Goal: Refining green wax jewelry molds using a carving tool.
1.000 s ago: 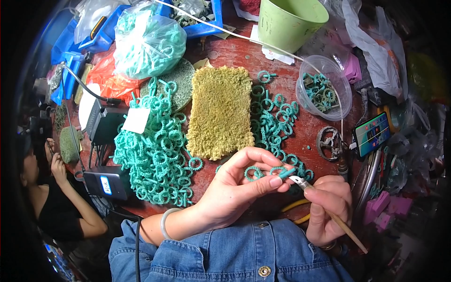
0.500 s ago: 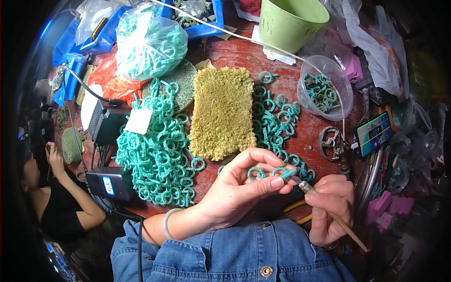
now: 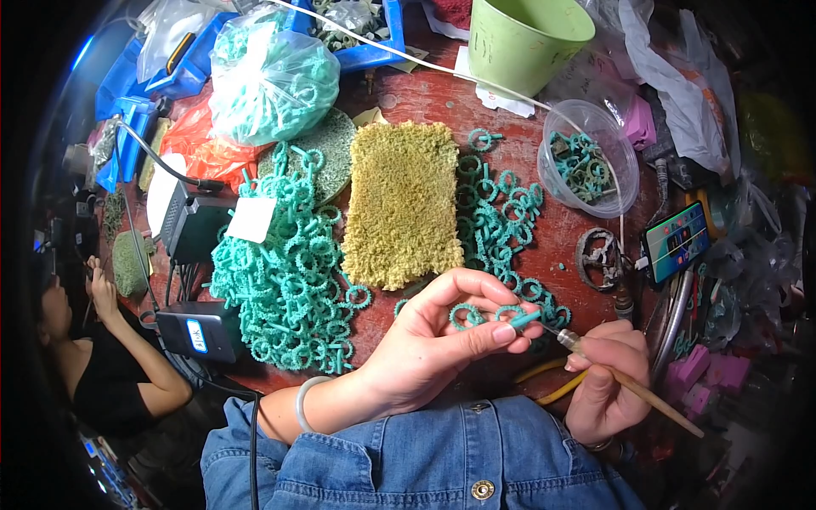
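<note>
Between the thumb and fingers of my left hand [image 3: 429,340] is a teal wax ring [image 3: 525,320] with a short stem. Another teal ring [image 3: 465,317] rests against those fingers. My right hand [image 3: 608,382] is closed round a wooden-handled tool [image 3: 659,406] with a metal collar, its thin metal tip close to the held ring's stem; whether they touch I cannot tell. Beyond my hands lies a rough yellow-green block [image 3: 404,204]. To its left spreads a large heap of similar teal rings [image 3: 293,297], and a smaller heap [image 3: 501,212] is on its right.
A clear round tub [image 3: 625,191] with ring pieces and a lit phone [image 3: 676,241] stand at right. Farther back are a green bucket [image 3: 531,42], a bag of teal rings [image 3: 276,89] and blue trays [image 3: 370,55]. Black boxes [image 3: 200,331] and another person [image 3: 110,340] are at left.
My right hand has drawn the tool a little to the right and opened some distance from the left fingers. The held ring's stem has shifted slightly; my left hand stays nearly still.
</note>
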A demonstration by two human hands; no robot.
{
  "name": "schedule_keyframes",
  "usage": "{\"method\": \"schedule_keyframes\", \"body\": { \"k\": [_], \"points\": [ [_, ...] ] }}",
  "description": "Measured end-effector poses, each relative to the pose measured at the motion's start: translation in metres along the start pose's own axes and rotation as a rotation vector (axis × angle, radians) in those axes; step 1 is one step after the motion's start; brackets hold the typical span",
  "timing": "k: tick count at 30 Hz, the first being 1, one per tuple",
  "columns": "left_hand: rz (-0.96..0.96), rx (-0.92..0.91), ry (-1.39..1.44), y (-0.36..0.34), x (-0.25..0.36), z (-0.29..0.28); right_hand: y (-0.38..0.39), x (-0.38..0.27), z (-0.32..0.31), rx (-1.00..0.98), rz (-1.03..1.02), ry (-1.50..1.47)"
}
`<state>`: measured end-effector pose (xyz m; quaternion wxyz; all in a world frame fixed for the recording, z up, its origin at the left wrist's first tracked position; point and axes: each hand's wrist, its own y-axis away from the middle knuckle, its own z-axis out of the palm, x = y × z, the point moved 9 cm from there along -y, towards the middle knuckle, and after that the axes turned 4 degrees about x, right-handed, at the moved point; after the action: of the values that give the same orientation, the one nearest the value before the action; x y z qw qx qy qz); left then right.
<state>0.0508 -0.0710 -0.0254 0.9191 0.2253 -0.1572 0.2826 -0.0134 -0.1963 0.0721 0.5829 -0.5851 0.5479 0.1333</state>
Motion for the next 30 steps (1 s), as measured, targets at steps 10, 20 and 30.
{"method": "schedule_keyframes", "body": {
  "k": [10, 20, 30],
  "points": [
    [0.027, -0.006, -0.077, 0.0001, 0.002, 0.0008, 0.0001, -0.0018, 0.0087, -0.069, -0.02, 0.004],
    [0.031, -0.001, -0.091, -0.0001, 0.0017, -0.0001, -0.0005, -0.0055, 0.007, -0.087, -0.053, 0.035],
    [0.016, 0.017, -0.09, 0.0008, 0.0023, 0.001, -0.0003, -0.0059, 0.0061, -0.081, -0.034, 0.079]
  ]
}}
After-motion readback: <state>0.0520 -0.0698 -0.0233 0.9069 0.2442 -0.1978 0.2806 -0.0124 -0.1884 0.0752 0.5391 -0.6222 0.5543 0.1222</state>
